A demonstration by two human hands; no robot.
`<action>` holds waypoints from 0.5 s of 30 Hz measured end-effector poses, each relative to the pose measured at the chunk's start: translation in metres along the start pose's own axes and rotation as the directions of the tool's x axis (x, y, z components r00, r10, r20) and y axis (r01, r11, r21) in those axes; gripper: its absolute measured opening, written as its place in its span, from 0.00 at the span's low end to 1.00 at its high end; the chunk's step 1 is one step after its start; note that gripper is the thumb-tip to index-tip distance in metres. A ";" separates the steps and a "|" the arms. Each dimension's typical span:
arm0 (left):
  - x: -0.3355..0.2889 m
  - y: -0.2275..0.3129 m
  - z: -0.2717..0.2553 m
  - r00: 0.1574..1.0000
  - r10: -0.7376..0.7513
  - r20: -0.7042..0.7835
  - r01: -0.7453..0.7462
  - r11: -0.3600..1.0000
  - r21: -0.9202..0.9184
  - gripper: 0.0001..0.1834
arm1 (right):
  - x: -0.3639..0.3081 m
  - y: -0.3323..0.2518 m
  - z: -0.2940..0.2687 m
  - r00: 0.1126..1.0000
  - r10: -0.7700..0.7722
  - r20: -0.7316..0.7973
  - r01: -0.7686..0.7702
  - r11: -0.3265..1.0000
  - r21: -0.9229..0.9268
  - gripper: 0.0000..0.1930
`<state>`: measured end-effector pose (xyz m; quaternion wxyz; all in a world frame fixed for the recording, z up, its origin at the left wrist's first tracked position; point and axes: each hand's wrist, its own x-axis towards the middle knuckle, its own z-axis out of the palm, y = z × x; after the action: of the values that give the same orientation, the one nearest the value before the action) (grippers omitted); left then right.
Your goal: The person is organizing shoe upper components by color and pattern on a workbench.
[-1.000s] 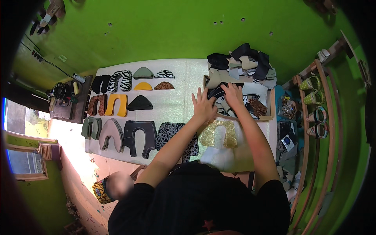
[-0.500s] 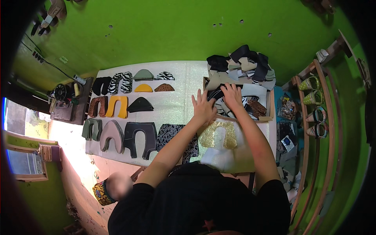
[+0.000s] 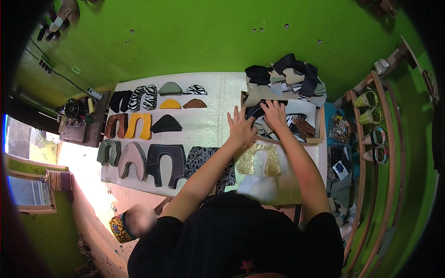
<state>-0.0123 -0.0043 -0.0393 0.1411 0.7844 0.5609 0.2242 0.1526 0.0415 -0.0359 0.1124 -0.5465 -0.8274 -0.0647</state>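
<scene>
My left hand [image 3: 242, 129] is at the front left corner of a shallow box [image 3: 314, 140], its fingers spread and pointing away from me. Inside the box, my right hand [image 3: 274, 115] rests on black cut pieces [image 3: 254, 111], fingers apart and bent a little over them. Zebra-striped pieces [image 3: 268, 131], leopard-print pieces [image 3: 304, 128] and a white piece [image 3: 300, 108] also lie in the box. Just in front of it is a gold glittery U-shaped piece [image 3: 270, 162], close below my left wrist. Neither hand visibly holds anything.
Stacks of cut shoe pieces, such as dark grey U-shapes [image 3: 155, 167] and yellow ones [image 3: 134, 126], line the left of the white-covered table [image 3: 222, 111]. Behind the box is a scrap heap [image 3: 292, 78]. A wooden rack with shoes [image 3: 369, 99] stands right. Another person's patterned cap [image 3: 121, 228] shows lower left.
</scene>
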 end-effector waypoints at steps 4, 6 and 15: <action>0.000 0.000 -0.001 1.000 -0.005 0.002 0.005 1.000 -0.007 0.18 | 0.000 -0.002 0.000 1.000 0.010 0.021 -0.010 1.000 0.007 0.22; 0.000 0.002 -0.002 1.000 -0.005 0.007 0.005 1.000 -0.005 0.18 | -0.001 -0.001 0.004 0.999 -0.010 -0.039 0.009 1.000 -0.019 0.19; 0.000 0.000 -0.002 1.000 -0.008 0.009 0.008 1.000 0.002 0.19 | 0.006 -0.004 -0.002 0.998 -0.068 -0.004 0.067 0.995 -0.070 0.10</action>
<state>-0.0131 -0.0047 -0.0377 0.1439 0.7834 0.5634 0.2196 0.1467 0.0451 -0.0327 0.0935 -0.5216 -0.8422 -0.0989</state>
